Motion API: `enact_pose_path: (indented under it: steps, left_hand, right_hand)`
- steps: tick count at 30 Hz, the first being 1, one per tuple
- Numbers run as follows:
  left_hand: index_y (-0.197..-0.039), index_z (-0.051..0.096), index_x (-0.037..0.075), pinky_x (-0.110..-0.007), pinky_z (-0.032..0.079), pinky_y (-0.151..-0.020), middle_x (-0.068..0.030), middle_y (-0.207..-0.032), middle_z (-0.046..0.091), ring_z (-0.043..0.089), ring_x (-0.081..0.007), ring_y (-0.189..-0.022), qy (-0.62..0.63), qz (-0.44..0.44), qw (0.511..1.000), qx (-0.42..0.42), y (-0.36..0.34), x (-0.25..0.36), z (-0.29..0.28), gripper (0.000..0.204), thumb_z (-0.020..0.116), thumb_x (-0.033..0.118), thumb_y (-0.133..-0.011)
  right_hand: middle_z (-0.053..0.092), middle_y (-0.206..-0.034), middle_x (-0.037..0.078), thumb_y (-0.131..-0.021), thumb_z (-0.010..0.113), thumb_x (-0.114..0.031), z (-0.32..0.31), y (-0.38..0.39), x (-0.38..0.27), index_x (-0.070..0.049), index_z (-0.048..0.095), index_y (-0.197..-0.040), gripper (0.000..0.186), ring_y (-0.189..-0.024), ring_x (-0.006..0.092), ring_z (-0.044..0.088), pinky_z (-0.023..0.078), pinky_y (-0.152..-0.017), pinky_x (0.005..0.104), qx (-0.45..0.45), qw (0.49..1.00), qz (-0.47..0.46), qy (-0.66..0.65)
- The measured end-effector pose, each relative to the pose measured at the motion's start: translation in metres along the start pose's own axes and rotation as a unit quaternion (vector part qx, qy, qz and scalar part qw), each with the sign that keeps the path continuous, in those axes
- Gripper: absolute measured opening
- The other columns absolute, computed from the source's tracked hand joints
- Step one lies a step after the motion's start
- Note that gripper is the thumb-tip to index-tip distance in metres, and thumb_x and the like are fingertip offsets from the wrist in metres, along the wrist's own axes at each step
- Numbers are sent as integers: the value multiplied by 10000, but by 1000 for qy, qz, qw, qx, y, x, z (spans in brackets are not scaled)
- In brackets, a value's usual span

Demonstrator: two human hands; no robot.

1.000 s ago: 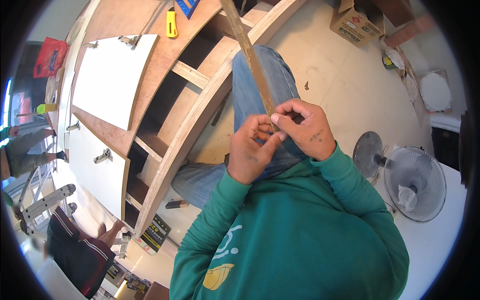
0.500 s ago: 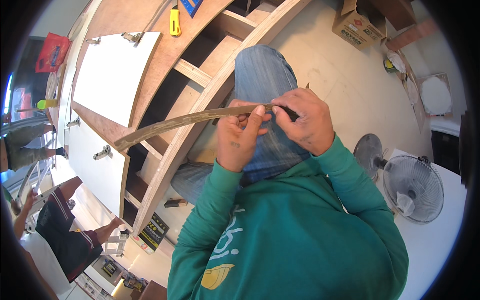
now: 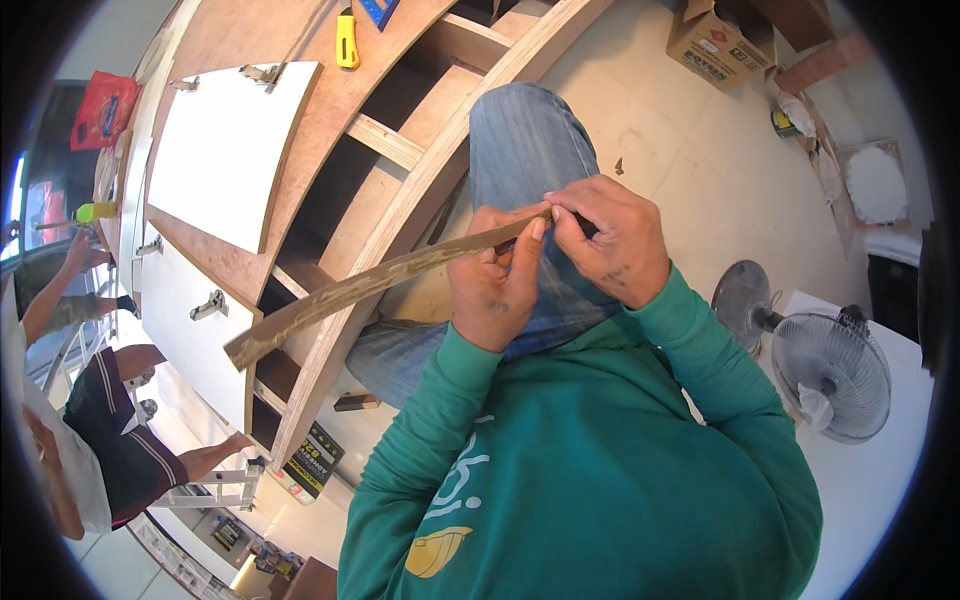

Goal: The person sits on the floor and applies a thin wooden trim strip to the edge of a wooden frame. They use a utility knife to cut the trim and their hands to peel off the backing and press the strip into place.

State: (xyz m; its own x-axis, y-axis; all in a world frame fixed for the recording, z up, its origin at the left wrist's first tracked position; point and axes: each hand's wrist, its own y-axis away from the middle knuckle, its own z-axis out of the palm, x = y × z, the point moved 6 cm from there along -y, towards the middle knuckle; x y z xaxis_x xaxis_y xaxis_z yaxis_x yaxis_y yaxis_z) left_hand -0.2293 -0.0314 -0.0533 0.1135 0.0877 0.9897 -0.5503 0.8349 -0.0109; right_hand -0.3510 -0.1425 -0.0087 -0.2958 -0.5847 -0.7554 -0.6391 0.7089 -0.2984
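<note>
A long, thin brown strip [image 3: 380, 268] with pale, patchy streaks like dried glue stretches from my hands out to the left. My left hand [image 3: 495, 285] pinches it near its right end, thumb on top and fingers beneath. Close beside, my right hand [image 3: 615, 245] grips the very end between thumb and curled fingers. The thumbs are almost together above my knee. The strip's free end hangs in front of a white door panel [image 3: 195, 325] with metal hinges. What lies inside my right fist is partly hidden.
A curved wooden frame [image 3: 440, 150] with open compartments stands at my left. On its board lie another white panel [image 3: 225, 150], a yellow cutter [image 3: 347, 42] and a blue square [image 3: 380, 12]. Fan [image 3: 830, 375] at right, carton [image 3: 720, 45] far right, another person [image 3: 120, 430] at left.
The strip's free end has swung lower and toward me, and my left hand has shifted slightly right. At the left, the other person has moved, with an arm now reaching forward.
</note>
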Motion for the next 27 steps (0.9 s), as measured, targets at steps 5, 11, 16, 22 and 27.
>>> enact_pose_path:
  steps: [5, 11, 16, 22, 27]
  left_hand:
    - [-1155, 707, -46, -235, 605, -817, -112, -1189, 793, 732, -101, -971, -36, 12, 999, -5, 8, 1, 1, 123, 692, 64, -1102]
    - [-1187, 617, -56, -297, 640, -933, -193, -1234, 789, 790, -195, -1111, 79, -95, 990, 68, -1, -7, -8, 178, 661, 104, -1123]
    - [-1196, 592, -54, -322, 656, -966, -221, -1255, 772, 778, -220, -1139, 104, -64, 990, 73, 0, -6, 1, 184, 642, 111, -1132]
    - [-1213, 556, -31, -338, 628, -1027, -227, -1368, 723, 717, -185, -1212, 152, -46, 987, 38, 0, -5, 16, 196, 630, 135, -1142]
    - [-1186, 537, -15, -334, 605, -1052, -243, -1406, 700, 702, -191, -1228, 149, -33, 988, 17, -3, -10, 15, 173, 620, 132, -1146]
  right_hand:
    - [770, -953, 135, -935, 732, -39, 3, 0, 5, -13, 798, -1004, 98, -851, 286, 771, 638, -743, 384, 11, 1000, -3, 10]
    - [746, -1033, 141, -906, 804, -1, -1, 10, 5, -11, 769, -1009, 110, -864, 276, 770, 640, -735, 365, 66, 992, 27, -99]
    - [736, -1032, 126, -896, 820, -2, 1, 11, -4, -5, 766, -1013, 130, -853, 276, 762, 632, -726, 364, 93, 994, -56, 19]
    - [748, -980, 117, -910, 812, -26, -7, 1, -5, -17, 788, -1004, 98, -843, 278, 764, 624, -722, 371, 85, 995, -37, 30]
    - [764, -955, 121, -908, 810, -49, -4, 0, 13, -6, 805, -988, 91, -820, 238, 769, 620, -727, 354, 65, 992, 65, -84]
